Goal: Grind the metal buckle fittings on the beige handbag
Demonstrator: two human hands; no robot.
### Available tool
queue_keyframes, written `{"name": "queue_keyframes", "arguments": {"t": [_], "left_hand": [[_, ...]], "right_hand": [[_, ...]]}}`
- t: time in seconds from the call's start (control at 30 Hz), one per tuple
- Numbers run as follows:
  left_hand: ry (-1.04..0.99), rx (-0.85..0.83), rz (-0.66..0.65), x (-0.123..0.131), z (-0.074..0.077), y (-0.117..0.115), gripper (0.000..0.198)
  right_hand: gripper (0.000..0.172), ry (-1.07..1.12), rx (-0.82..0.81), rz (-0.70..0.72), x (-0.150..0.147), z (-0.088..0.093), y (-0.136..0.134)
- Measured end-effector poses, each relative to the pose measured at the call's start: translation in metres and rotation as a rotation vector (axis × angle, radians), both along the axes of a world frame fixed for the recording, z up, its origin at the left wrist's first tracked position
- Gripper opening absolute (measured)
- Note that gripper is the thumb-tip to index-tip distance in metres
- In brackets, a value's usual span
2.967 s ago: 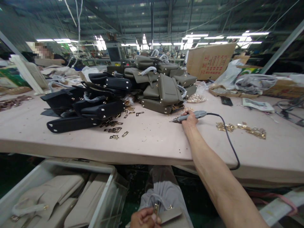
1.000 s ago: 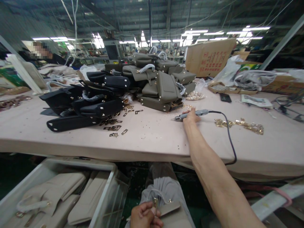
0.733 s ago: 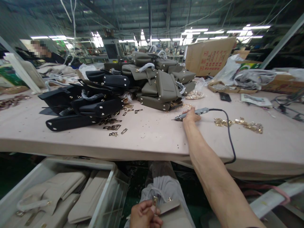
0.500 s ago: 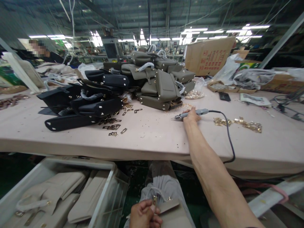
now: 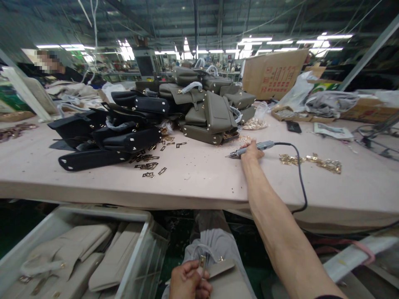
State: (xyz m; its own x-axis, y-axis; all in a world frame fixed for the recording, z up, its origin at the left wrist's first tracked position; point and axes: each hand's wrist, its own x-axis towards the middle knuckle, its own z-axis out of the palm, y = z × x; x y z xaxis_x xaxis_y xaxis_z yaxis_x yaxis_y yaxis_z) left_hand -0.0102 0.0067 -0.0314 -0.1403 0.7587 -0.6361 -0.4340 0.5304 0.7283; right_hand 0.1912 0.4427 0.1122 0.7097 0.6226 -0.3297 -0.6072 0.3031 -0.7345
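Note:
My right hand [image 5: 252, 153] is closed around a grey electric screwdriver [image 5: 264, 145], its tip pointing left just over the tabletop. A dark cord runs from the tool's back end down over the table edge. Low in the view, my left hand [image 5: 189, 280] pinches a small gold metal plate [image 5: 202, 263] at the flap of a beige handbag [image 5: 230, 282]. That bag rests on my lap, its handle wrapped in clear plastic. Small gold screws [image 5: 245, 139] lie scattered beyond the screwdriver. To its right is a pile of gold metal fittings [image 5: 327, 165].
Black handbags [image 5: 134, 141] and olive handbags [image 5: 218, 112] are heaped on the table [image 5: 193, 187]. Loose metal frames [image 5: 148, 166] lie before them. A plastic crate [image 5: 146, 226] with beige bags stands lower left. A cardboard box [image 5: 274, 74] is behind. A person [image 5: 59, 68] is at far left.
Almost nothing differs. Both hands keep their hold on the screwdriver and the gold plate; the view has shifted very slightly.

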Motion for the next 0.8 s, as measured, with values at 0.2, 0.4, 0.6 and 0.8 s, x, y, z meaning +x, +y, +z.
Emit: {"name": "queue_keyframes", "arguments": {"t": [0.2, 0.4, 0.6, 0.8], "left_hand": [[-0.011, -0.01, 0.037, 0.002, -0.0036, -0.0001, 0.059], [-0.011, -0.013, 0.05, 0.0031, -0.0035, 0.0001, 0.062], [-0.008, -0.003, 0.031, 0.0024, -0.0028, -0.0009, 0.059], [0.003, 0.0, 0.044, 0.0038, -0.0063, -0.0015, 0.058]], "right_hand": [[0.03, 0.032, 0.036, 0.04, 0.0028, -0.0017, -0.0003], [0.028, -0.007, 0.018, 0.024, 0.0029, -0.0036, -0.0003], [0.03, -0.026, 0.006, 0.021, 0.0033, -0.0034, -0.0009], [0.031, -0.04, -0.008, 0.013, 0.0051, -0.0035, -0.0032]]}}
